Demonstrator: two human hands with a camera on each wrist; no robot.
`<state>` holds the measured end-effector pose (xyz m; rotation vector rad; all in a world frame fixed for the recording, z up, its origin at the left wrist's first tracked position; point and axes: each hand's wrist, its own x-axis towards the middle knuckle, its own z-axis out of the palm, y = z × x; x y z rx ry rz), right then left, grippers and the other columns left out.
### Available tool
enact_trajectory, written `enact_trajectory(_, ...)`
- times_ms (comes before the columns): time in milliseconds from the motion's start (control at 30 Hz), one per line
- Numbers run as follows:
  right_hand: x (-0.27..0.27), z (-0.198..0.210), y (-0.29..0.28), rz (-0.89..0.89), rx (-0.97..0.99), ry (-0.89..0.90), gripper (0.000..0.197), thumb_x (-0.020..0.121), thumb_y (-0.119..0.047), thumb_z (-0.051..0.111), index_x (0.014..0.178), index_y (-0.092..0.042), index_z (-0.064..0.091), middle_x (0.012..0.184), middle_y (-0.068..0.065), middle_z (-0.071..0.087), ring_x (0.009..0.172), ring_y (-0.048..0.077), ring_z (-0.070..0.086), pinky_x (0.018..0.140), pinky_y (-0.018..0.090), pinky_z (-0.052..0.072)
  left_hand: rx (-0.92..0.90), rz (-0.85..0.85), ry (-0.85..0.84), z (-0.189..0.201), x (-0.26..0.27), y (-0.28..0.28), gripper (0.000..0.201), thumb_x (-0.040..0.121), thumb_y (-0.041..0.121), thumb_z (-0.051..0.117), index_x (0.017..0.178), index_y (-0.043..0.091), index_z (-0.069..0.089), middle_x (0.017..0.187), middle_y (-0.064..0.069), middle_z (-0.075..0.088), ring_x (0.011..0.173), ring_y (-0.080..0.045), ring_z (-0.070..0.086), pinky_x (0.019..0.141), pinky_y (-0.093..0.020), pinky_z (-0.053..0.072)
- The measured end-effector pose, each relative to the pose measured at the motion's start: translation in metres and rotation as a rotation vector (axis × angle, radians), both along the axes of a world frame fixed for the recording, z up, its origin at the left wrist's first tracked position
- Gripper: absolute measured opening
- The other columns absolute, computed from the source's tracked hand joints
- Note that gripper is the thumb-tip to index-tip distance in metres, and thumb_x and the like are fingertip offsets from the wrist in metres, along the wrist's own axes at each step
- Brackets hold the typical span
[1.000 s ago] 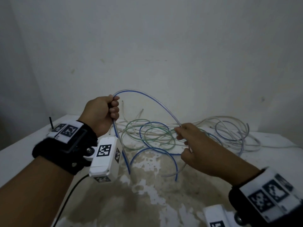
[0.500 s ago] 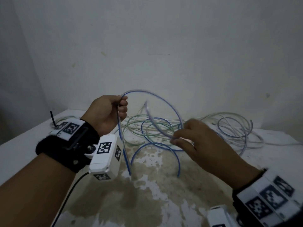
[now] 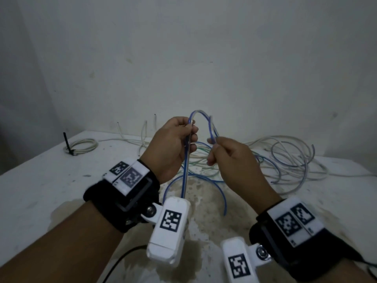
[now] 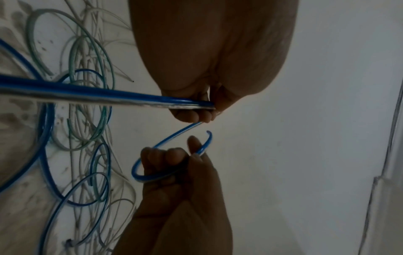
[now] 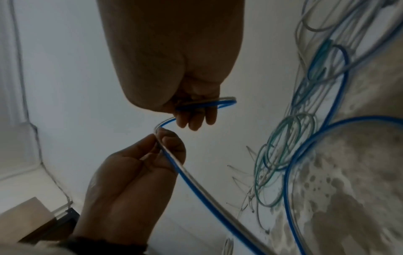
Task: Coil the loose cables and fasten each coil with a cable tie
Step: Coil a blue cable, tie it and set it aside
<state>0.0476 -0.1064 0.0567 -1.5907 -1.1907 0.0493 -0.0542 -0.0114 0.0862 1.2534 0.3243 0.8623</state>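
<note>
Left hand grips blue cable; cable arches above to right hand, pinched; tail hangs below left fist.

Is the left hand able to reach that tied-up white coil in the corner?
Probably yes, but not right now: the left hand grips the blue cable. The white coil lies on the table to its left, with nothing between.

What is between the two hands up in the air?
A short arch of blue cable runs from the left hand to the right hand. Under the arch there is only air. The head view shows it best.
</note>
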Motion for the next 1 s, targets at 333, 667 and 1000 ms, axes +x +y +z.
enact_trajectory(333,-0.001,0.01,0.001,0.164,0.078,0.561,0.019,0.097,-0.006,0.042,0.094,-0.014,0.059,0.064,0.003,0.057,0.056,0.015,0.051,0.057,0.033,0.047,0.269,0.047,0.144,-0.011,-0.002,-0.013,0.014,0.095,0.004,0.051,0.092,0.016,0.059,0.08,0.004,0.057,0.069,-0.008,0.054,0.063,-0.02,0.046)
enact_trajectory(667,0.002,0.019,-0.001,0.251,0.102,0.947,0.019,0.097,-0.017,0.045,0.093,-0.011,0.063,0.087,0.013,0.063,0.091,0.03,0.06,0.073,0.036,0.044,0.722,0.163,0.204,-0.022,0.004,-0.023,0.012,0.086,0.003,0.065,0.093,0.011,0.071,0.086,-0.001,0.071,0.079,-0.011,0.067,0.072,-0.022,0.053)
enact_trajectory(1000,0.0,0.03,0.001,0.285,0.211,1.286,0.019,0.094,-0.018,0.049,0.089,-0.005,0.062,0.073,0.005,0.05,0.064,0.014,0.053,0.088,0.032,0.049,0.821,0.345,0.158,-0.037,0.013,-0.027,0.012,0.081,0.006,0.068,0.082,0.018,0.067,0.077,0.009,0.063,0.074,-0.003,0.062,0.068,-0.033,0.056)
